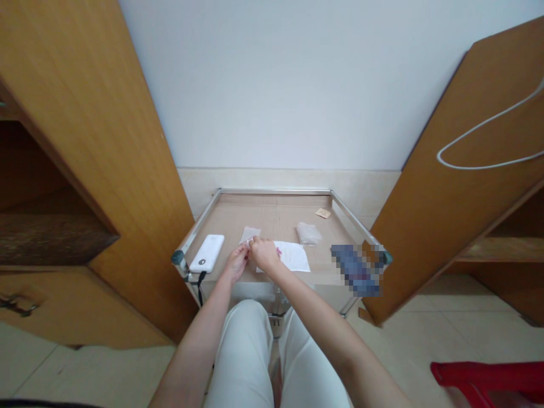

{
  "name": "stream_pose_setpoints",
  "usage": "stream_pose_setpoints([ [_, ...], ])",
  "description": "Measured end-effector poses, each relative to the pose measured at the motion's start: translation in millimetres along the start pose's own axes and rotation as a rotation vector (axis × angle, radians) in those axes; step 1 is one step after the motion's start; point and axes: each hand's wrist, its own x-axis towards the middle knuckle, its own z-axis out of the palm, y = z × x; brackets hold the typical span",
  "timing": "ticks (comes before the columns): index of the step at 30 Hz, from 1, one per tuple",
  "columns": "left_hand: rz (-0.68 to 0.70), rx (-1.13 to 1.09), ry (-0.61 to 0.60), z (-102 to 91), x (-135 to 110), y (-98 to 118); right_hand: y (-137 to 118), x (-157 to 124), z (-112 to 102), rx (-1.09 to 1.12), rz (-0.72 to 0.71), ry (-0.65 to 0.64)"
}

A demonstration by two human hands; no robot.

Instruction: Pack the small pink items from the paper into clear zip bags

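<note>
My left hand (238, 260) and my right hand (264, 253) meet over the front of a small tray table (272, 212). The fingers of both are closed in a pinch, on something small and pale that I cannot make out. Partly under my right hand lies a white sheet of paper (295, 258) with a pink print near its left side. Just behind my fingers is a small translucent packet (250, 233). A clear plastic bag stack (308, 233) rests behind the paper, to the right of my hands.
A white power bank (209, 252) with a black strap lies at the table's left. At the back right is a small tan card (323, 213); a blurred-out dark object (356, 270) is at front right. Metal rails edge the table. Wooden cabinets (140, 187) flank it; a red stool (488, 377) stands lower right.
</note>
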Motion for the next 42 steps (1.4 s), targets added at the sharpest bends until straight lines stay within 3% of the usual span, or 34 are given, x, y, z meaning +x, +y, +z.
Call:
stream_pose_setpoints([
  [4,0.019,0.007,0.022,-0.4,0.8,-0.5,-0.8,-0.2,0.7,0.004,0.041,-0.009],
  [10,0.051,-0.022,0.049,-0.2,-0.6,2.0,8.6,7.0,-4.3,0.057,0.248,-0.004],
  [14,0.062,-0.053,0.043,-1.5,-0.5,1.5,16.4,8.7,-5.3,0.09,0.304,-0.043],
  [16,0.066,-0.067,0.037,-2.7,0.1,0.7,20.0,6.8,-6.1,0.094,0.261,-0.043],
  [21,0.058,-0.095,0.038,-5.2,1.4,-0.4,23.1,-2.0,-13.5,0.059,-0.064,-0.028],
  [24,0.055,-0.098,0.027,-5.2,0.7,0.4,21.1,-4.5,-17.3,0.003,-0.18,-0.048],
  [31,0.031,-0.097,-0.004,-3.0,-1.8,2.6,28.4,0.8,-10.9,0.036,-0.143,-0.074],
  [42,-0.106,-0.323,0.138,3.6,-3.9,13.2,55.9,3.0,10.3,0.487,-0.009,0.072],
])
